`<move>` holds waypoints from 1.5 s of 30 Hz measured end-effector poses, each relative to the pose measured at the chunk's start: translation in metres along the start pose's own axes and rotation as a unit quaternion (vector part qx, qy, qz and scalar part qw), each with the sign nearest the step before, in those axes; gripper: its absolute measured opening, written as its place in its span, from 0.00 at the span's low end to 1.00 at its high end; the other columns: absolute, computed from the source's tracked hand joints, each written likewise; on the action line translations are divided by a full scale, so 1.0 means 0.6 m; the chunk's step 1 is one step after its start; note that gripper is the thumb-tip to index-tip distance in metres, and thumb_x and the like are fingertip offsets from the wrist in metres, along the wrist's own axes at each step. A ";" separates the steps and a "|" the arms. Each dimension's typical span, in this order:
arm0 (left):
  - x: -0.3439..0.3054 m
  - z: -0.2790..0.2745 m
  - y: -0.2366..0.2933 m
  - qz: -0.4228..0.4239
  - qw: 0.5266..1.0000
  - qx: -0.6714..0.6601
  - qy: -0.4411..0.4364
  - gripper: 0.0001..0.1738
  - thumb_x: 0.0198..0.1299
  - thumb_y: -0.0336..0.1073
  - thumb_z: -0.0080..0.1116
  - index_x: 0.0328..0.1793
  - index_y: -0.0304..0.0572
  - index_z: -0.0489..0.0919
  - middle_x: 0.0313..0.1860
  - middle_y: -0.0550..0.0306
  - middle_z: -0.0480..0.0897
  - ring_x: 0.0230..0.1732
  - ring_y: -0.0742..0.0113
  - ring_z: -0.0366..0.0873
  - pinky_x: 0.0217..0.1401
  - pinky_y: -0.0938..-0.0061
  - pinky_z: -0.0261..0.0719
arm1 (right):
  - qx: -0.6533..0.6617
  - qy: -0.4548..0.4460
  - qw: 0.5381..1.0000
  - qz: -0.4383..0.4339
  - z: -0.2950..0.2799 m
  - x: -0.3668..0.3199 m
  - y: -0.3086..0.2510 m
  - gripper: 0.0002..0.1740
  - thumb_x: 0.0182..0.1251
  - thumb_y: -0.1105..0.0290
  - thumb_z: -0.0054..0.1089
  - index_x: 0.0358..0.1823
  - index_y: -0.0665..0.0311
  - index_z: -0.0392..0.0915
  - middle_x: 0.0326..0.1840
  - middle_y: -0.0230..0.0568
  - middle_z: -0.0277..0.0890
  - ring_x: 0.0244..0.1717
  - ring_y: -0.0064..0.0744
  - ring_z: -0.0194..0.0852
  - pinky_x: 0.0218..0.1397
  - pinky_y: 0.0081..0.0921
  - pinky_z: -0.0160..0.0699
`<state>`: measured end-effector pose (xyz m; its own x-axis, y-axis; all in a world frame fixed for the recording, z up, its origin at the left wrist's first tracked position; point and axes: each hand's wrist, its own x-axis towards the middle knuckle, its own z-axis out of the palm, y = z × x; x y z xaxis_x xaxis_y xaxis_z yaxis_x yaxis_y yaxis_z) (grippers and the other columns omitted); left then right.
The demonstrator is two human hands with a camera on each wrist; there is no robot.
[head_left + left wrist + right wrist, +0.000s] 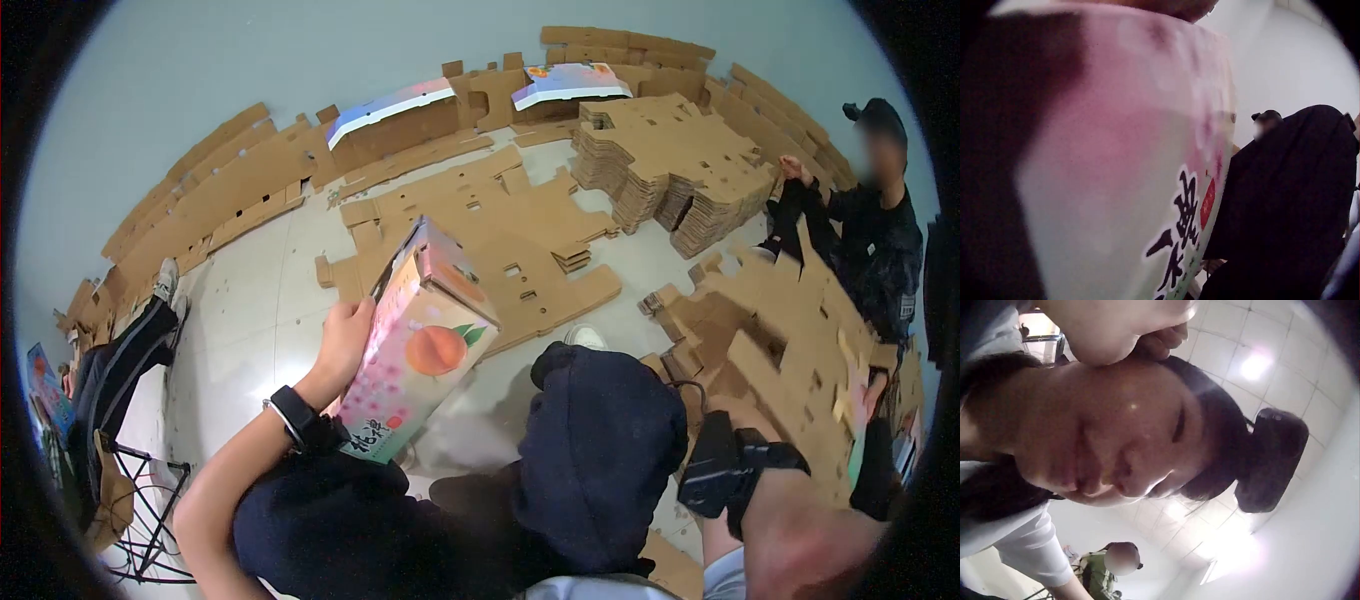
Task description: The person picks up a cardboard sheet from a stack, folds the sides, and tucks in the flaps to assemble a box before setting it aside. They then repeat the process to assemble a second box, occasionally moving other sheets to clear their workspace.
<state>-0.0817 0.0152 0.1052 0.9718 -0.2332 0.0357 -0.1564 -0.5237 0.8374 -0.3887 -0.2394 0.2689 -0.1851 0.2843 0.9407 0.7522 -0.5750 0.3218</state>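
A printed cardboard box [410, 375] with a peach picture, pink blossoms and dark lettering stands tilted before me in the head view. My left hand [343, 340] grips it by its left edge, the fingers partly hidden behind the side. In the left wrist view the pink and pale green panel of the box [1104, 162] fills most of the frame. My right hand [1129, 331] is raised against the side of my head in the right wrist view, fingers loosely curled with nothing in them. In the head view that arm looms blurred at lower right.
Flat brown cardboard sheets [470, 245] lie on the floor ahead. Behind them to the right is a tall stack of flattened boxes [670, 140]. Another person [880, 220] sits at the right near more cardboard [790, 340]. A leg [130, 380] shows at left.
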 end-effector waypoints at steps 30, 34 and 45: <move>-0.039 0.039 -0.009 0.091 0.949 0.270 -0.133 0.20 0.63 0.43 0.45 0.29 0.33 0.78 0.28 0.36 0.78 0.33 0.36 0.76 0.38 0.49 0.71 | 0.439 -0.390 0.498 0.638 0.359 -0.489 0.221 0.23 0.72 0.52 0.45 0.29 0.65 0.75 0.20 0.25 0.66 0.26 0.21 0.67 0.28 0.23 0.65; -0.043 0.036 0.013 0.068 0.942 0.273 -0.182 0.19 0.61 0.42 0.48 0.28 0.31 0.78 0.24 0.37 0.78 0.28 0.39 0.76 0.35 0.53 0.73 | 0.469 -0.327 0.398 0.717 0.333 -0.467 0.206 0.21 0.71 0.51 0.47 0.27 0.59 0.74 0.19 0.23 0.62 0.22 0.16 0.56 0.28 0.17 0.59; -0.041 0.041 0.029 0.134 0.936 0.269 -0.186 0.17 0.59 0.39 0.49 0.29 0.30 0.79 0.24 0.37 0.78 0.28 0.42 0.77 0.34 0.56 0.74 | 0.457 -0.374 0.453 0.668 0.286 -0.446 0.202 0.23 0.68 0.48 0.51 0.32 0.63 0.78 0.25 0.23 0.69 0.27 0.11 0.63 0.30 0.12 0.62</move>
<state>-0.1126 -0.0083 0.1053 0.7720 -0.6317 -0.0714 -0.5488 -0.7189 0.4267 -0.1391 -0.2535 0.0378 0.8307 0.5269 -0.1797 -0.1128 -0.1568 -0.9812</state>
